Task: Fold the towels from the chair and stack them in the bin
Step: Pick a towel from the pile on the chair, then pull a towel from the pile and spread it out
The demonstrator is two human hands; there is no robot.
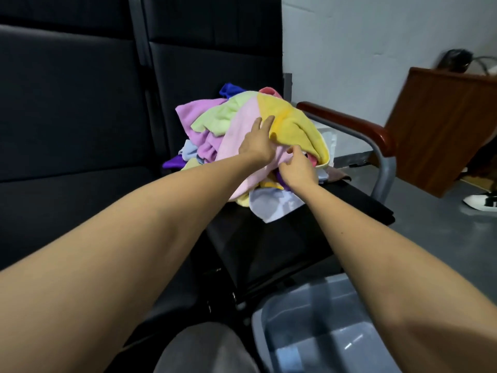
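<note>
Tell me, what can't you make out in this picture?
Head view throughout.
Towel pile: count unknown, upper towels bury lower ones.
Bin: contents cut off by the bottom edge and the right forearm.
Right hand: which towel its fingers pinch, hidden by folds.
Dark object, upper right: blurred.

Towels (252,135) on chair (282,238), bin (309,319) before.

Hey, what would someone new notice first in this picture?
The bright heap of towels on the black chair, straight ahead. Both bare arms reach into it: the left hand lies flat on the pink towel, the right hand pinches its edge. A grey bin waits at bottom right.
</note>
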